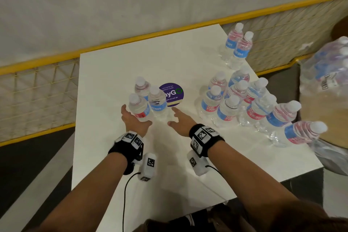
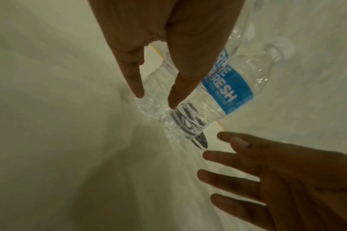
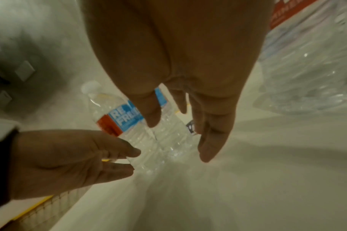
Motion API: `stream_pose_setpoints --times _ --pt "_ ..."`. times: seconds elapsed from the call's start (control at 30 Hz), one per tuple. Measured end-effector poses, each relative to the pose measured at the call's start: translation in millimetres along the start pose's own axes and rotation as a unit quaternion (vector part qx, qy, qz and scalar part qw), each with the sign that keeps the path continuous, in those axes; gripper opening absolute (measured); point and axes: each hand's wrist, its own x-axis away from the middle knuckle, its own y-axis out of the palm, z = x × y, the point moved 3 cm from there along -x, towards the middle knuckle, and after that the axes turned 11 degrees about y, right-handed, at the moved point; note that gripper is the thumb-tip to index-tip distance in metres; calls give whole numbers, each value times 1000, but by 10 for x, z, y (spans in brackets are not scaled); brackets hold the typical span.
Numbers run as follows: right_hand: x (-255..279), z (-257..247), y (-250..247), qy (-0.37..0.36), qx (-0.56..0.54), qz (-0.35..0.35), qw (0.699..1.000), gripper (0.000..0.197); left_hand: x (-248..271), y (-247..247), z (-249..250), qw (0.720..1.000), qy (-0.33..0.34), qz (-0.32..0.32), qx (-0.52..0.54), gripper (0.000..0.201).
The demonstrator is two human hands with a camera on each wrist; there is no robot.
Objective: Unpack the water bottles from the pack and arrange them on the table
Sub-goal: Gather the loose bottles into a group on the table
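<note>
White table (image 1: 113, 156): three bottles (image 1: 157, 102) upright mid-table, big cluster (image 1: 244, 103) right, pack (image 1: 323, 69) beyond right edge. Left hand (image 1: 134, 123), right hand (image 1: 179, 120) flank trio.
Left wrist: fingers (image 2: 134, 81) straight, holding nothing.
Right wrist: fingers (image 3: 212, 137) spread, empty.

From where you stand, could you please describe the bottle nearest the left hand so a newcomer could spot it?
On the white table, find the round purple sticker; three bottles stand just left of it. Yours is the nearest, leftmost bottle, by the left hand, the only one of the three showing red.
</note>
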Motion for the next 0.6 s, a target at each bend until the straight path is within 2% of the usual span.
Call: stream_pose_setpoints --times 0.1,0.17,0.23,0.33,0.43,0.5,0.6 --pt "148 -76 -179 -30 -38 55 997 59 25 -17 118 994 80 43 54 116" --pt "206 -179 -300 -58 -53 72 994 61 58 1 240 985 126 88 73 120" --pt "162 -259 -340 -52 -76 53 994 70 55 53 300 983 131 110 68 123" --pt "20 -343 -232 7 -135 -12 991 80 46 114 279 990 35 101 96 120" --pt "-114 -417 -87 1 -117 -42 992 78 86 150 151 994 -72 75 25 96" --pt "-154 -471 -25 -14 -126 -11 992 72 50 133 39 995 -85 45 -37 76" --pt "-226 -540 51 -13 -148 35 988 69 -99 73 -106 995 -90 -1 -47 66"
